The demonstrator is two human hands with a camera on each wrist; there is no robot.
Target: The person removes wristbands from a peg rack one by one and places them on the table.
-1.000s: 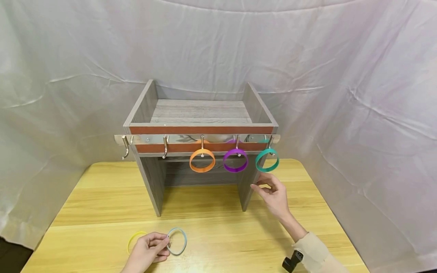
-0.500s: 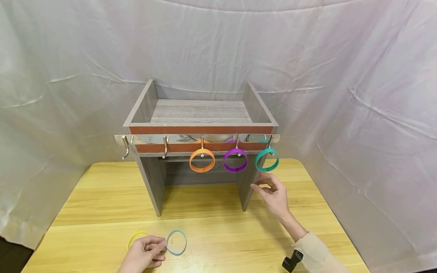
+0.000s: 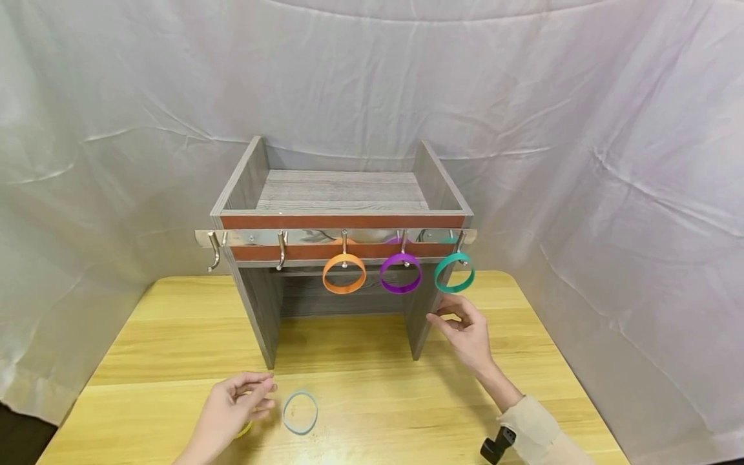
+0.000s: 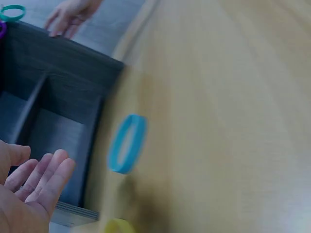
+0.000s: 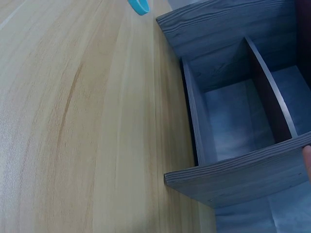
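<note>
My left hand (image 3: 232, 407) hovers just left of a light blue wristband (image 3: 299, 433), apart from it, its fingers loosely bent around nothing. That band lies on the table; the left wrist view also shows the blue wristband (image 4: 139, 138). Partly hidden under the hand is a yellow wristband (image 3: 243, 430). My right hand (image 3: 472, 334) grips the front edge of the right side panel (image 3: 420, 329) of a grey wooden shelf. Above it, orange (image 3: 344, 290), purple (image 3: 401, 290) and teal (image 3: 455, 290) wristbands hang on separate hooks of the metal rail.
The metal hook rail (image 3: 261, 237) runs across the shelf's front. Its two left hooks, an end hook (image 3: 214, 252) and a second hook (image 3: 281, 250), carry no band. The shelf stands on a wooden table (image 3: 360, 400) with grey cloth (image 3: 349, 77) behind and at the sides.
My left hand has let go of the light blue wristband and moved left and slightly away from me, now covering most of the yellow wristband. The right hand stays in place.
</note>
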